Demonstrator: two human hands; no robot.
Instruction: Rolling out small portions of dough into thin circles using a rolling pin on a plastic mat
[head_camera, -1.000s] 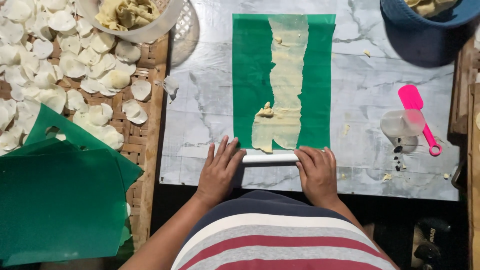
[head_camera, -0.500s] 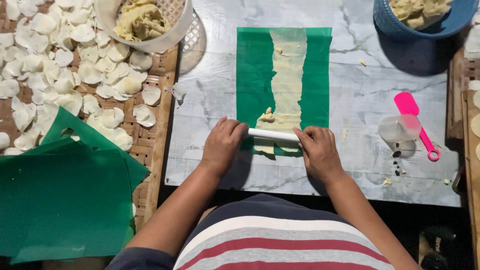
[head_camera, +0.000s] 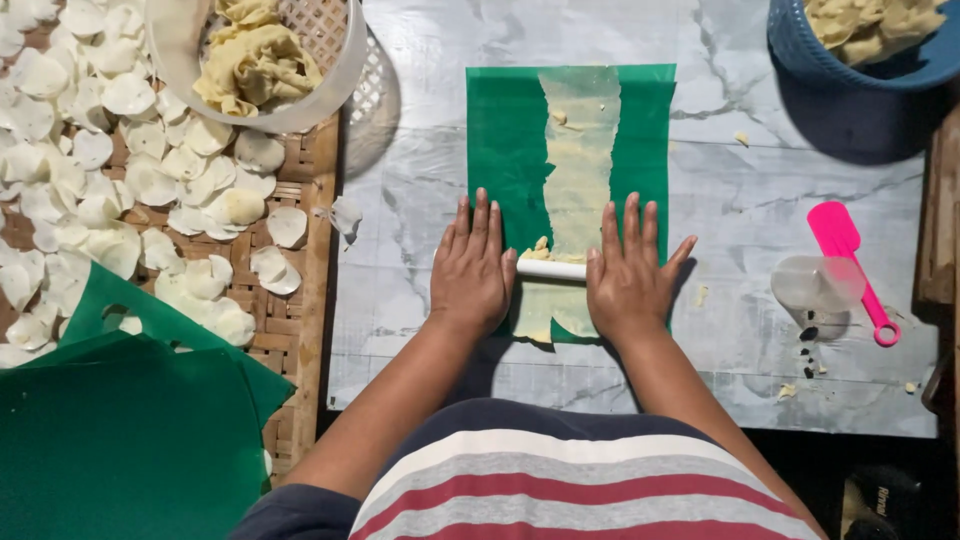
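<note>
Marble-look grey-white tabletop (head_camera: 420, 330) is filling most of the view, w/ a woven bamboo tray (head_camera: 300, 330) butting up on its left edge. Left hand (head_camera: 472, 268) & right hand (head_camera: 628, 272) are lying flat, fingers spread wide & palms down, each pressing on one end of a white cylindrical rolling pin (head_camera: 550, 269); only the short middle bit of the pin is showing betw. the two hands, so nothing is being clenched, just pushed on from above. Under the pin, a thin pale-yellow strip of rolled dough (head_camera: 580, 150) is stretching away ahead of the fingertips & a short way back toward the body, all of it lying on a green rectangular plastic sheet (head_camera: 505, 130) that is sitting flat on the tabletop. Right of the right hand, well apart, a clear plastic cup (head_camera: 815, 285) is lying beside a pink plastic spatula (head_camera: 850, 262). Far ahead-right, a blue plastic basket (head_camera: 860, 60) is holding dough scraps. Ahead-left of the left hand, a white plastic basket (head_camera: 335, 85) is holding crumpled dough. Thin white round dough discs (head_camera: 150, 180) are covering the tray, & a stack of green plastic sheets (head_camera: 110, 450) is overlapping its near part. Striped shirt (head_camera: 570, 480) is showing at the bottom.
</note>
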